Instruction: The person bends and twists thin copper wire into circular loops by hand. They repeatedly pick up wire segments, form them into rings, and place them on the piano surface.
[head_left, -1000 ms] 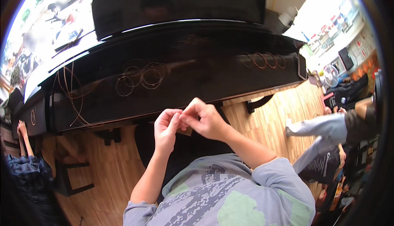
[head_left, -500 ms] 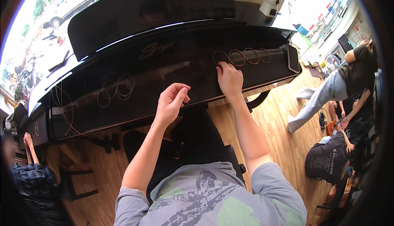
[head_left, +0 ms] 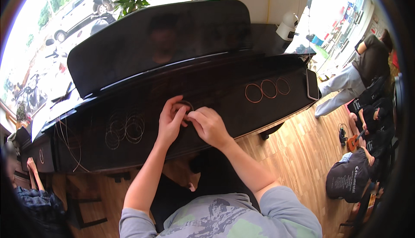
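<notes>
Over the middle of the black piano lid, my two hands meet around a small coiled string (head_left: 187, 104), mostly covered by fingers. My left hand (head_left: 169, 120) is curled with the coil at its thumb and fingertips. Pinching the coil's near right side is my right hand (head_left: 211, 126). Three copper-coloured coiled strings (head_left: 253, 93) lie in a row to the right. Several thin silver coils (head_left: 134, 127) lie overlapping to the left of my hands. Farther left, loose uncoiled strings (head_left: 69, 145) trail over the lid's front edge.
A phone (head_left: 312, 84) lies at the right end of the piano lid (head_left: 216, 86). Behind rises a black music stand (head_left: 160, 39), with a white camera (head_left: 286, 27) at its right. Other people stand or sit at both sides; one holds a small orange guitar (head_left: 352, 143).
My right hand has picked up the leftmost coil of the right-hand row and brought it left to my left hand. That row now has three coils. The view has tilted upward.
</notes>
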The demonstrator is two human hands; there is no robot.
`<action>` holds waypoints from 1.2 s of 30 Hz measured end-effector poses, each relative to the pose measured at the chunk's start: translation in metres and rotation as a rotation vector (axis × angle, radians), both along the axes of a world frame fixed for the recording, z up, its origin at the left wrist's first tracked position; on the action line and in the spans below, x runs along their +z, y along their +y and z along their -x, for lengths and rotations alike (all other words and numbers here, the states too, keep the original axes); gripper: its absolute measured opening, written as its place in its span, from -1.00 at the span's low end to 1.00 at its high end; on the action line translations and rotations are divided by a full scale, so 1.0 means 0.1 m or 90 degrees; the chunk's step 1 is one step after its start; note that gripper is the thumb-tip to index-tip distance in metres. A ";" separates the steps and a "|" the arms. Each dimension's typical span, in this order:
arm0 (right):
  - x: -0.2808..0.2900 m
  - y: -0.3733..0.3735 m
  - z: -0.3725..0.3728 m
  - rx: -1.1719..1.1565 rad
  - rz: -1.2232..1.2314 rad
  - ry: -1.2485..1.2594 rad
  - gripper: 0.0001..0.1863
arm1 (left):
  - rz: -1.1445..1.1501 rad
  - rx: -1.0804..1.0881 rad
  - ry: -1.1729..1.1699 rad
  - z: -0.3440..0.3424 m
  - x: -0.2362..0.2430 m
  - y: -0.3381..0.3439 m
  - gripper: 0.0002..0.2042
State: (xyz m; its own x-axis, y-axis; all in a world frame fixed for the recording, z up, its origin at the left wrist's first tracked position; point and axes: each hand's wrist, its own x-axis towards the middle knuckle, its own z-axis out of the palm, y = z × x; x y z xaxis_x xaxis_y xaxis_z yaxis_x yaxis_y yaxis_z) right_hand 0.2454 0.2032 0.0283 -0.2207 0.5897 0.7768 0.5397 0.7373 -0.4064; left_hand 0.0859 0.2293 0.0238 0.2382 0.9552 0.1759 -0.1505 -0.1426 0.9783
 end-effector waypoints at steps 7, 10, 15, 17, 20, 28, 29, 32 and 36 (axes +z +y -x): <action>-0.08 -0.06 0.08 0.063 0.219 0.256 -0.93 | -0.153 0.112 0.092 -0.04 -0.14 -0.12 -0.47; -0.19 0.01 0.01 0.112 0.365 0.380 -0.93 | -0.190 0.105 0.133 -0.06 -0.10 -0.12 -0.44; 0.00 -0.43 -0.04 0.235 0.408 0.582 -0.75 | -0.221 0.064 0.163 -0.15 -0.03 -0.44 -0.48; 0.12 -0.85 -0.04 0.274 0.420 0.590 -0.66 | -0.179 -0.010 0.106 -0.14 -0.07 -0.82 -0.50; 0.16 -1.53 0.00 0.356 0.502 0.540 -0.63 | -0.076 -0.197 -0.077 0.00 -0.13 -1.54 -0.40; -0.10 -2.33 0.36 0.396 0.686 0.513 -0.73 | 0.086 -0.159 -0.142 0.35 -0.57 -2.56 -0.37; -0.12 -2.35 0.36 0.407 0.693 0.496 -0.75 | 0.066 -0.139 -0.132 0.37 -0.61 -2.59 -0.34; -0.20 -2.35 0.42 0.422 0.730 0.490 -0.77 | 0.102 -0.067 -0.113 0.34 -0.62 -2.71 -0.30; -0.23 -2.22 0.46 0.442 0.779 0.434 -0.77 | 0.141 0.017 -0.134 0.35 -0.72 -2.75 -0.31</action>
State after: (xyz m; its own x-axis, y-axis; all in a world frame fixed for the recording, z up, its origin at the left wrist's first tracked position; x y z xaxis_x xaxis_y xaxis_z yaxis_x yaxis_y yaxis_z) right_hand 0.1998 -0.0191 0.0051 -0.5272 0.8496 -0.0181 -0.2815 -0.1947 -0.9396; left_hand 0.0507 -0.0455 -0.0485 0.1932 0.9811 0.0054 -0.3529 0.0643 0.9335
